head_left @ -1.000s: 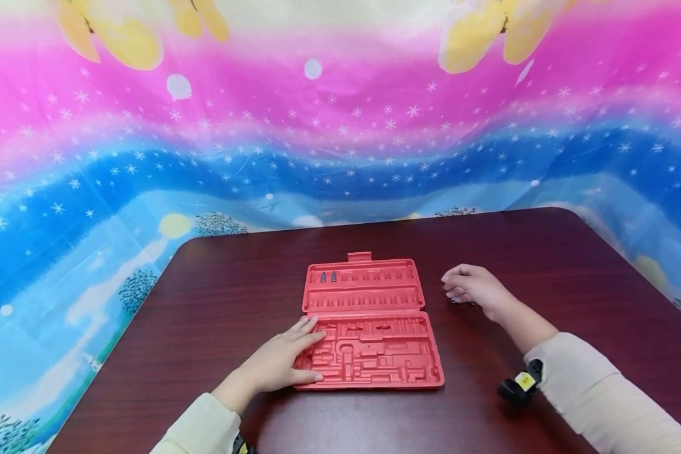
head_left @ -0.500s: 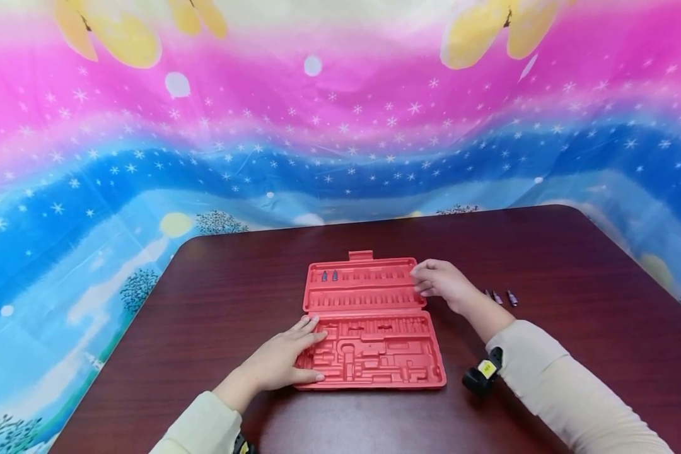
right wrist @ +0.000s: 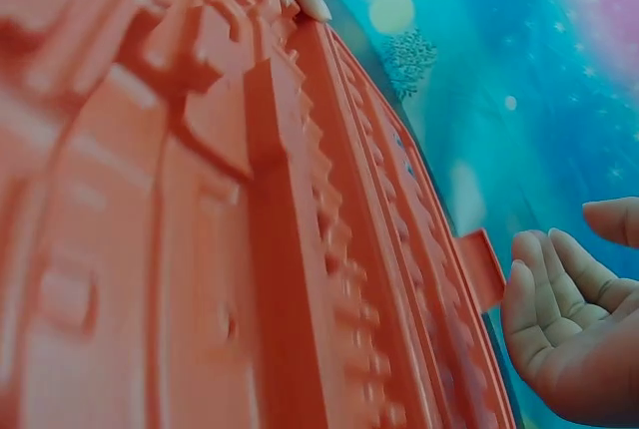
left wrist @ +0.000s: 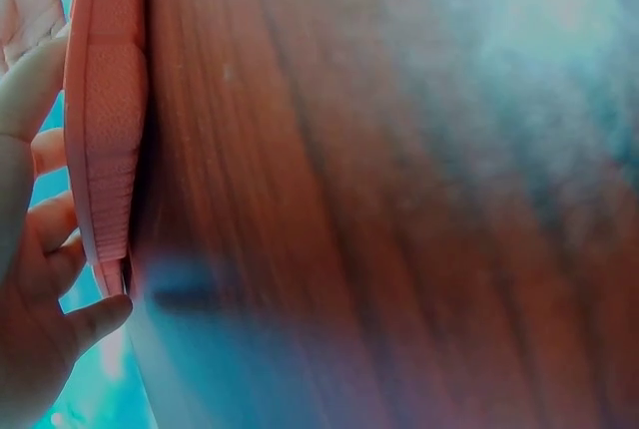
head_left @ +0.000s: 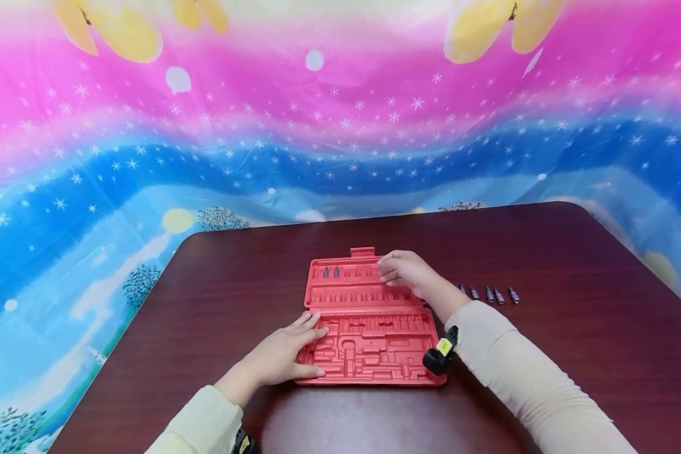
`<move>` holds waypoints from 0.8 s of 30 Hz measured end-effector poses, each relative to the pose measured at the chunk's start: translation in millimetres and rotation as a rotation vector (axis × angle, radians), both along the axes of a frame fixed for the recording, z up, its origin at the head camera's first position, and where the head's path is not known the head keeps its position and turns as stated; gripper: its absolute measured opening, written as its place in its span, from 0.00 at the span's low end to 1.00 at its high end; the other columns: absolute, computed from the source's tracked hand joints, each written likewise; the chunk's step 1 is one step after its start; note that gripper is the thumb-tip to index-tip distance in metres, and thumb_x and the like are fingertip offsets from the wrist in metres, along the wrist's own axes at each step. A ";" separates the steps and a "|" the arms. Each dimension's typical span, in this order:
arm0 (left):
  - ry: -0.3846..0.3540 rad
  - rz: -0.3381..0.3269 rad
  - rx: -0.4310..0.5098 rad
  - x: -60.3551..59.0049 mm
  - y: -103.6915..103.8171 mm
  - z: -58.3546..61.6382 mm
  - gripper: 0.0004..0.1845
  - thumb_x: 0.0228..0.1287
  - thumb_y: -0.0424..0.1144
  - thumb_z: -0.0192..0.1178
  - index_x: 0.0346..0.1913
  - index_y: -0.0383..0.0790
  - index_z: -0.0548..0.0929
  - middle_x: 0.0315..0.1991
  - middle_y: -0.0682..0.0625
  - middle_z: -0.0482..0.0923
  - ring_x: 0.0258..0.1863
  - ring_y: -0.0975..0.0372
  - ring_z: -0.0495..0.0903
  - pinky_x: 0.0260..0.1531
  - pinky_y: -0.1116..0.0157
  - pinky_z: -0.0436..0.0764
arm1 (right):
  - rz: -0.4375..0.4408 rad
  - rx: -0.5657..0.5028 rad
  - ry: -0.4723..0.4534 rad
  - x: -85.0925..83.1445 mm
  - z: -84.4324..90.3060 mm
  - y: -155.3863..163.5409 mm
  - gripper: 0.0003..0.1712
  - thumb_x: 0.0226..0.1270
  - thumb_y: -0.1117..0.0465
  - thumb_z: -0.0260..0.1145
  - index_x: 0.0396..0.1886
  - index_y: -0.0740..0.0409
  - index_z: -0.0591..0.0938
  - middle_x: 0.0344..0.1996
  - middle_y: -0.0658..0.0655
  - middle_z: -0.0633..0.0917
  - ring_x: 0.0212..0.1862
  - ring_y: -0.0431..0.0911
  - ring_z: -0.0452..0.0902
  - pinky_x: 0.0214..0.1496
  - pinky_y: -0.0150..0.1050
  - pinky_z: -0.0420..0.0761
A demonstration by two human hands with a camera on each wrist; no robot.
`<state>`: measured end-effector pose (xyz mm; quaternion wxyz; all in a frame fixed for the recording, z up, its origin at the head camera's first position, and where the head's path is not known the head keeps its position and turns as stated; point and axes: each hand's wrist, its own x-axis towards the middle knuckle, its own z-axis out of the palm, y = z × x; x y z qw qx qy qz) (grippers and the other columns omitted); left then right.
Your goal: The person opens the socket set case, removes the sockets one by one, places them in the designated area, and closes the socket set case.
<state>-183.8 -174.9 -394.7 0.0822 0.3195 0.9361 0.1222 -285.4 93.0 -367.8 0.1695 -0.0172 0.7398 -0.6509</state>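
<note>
Right hand (head_left: 404,270) has swung left from bits (head_left: 488,294) on table (head_left: 545,252) to over red case (head_left: 369,315) top bit row, fingers loosely curled, whether pinching bit cannot tell; left hand (head_left: 286,356) stays flat, fingers spread, pressing case edge; suggests bit going into slot

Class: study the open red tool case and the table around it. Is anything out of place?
Yes. Four screwdriver bits lie loose on the table, right of the red case. Only two bits sit in its slotted upper tray.

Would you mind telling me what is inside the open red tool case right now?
The red tool case holds two small dark bits in its far top row; the other visible slots are bare. The right hand covers part of that row, hiding whatever lies beneath.
</note>
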 end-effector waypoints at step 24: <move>-0.023 0.014 -0.024 0.7 0.8 1.1 0.39 0.48 0.63 0.54 0.61 0.46 0.65 0.65 0.48 0.50 0.64 0.58 0.45 0.55 0.58 0.59 | 0.146 0.108 0.017 -47.9 -17.7 -67.0 0.15 0.62 0.63 0.53 0.45 0.69 0.73 0.43 0.62 0.76 0.46 0.51 0.71 0.45 0.39 0.73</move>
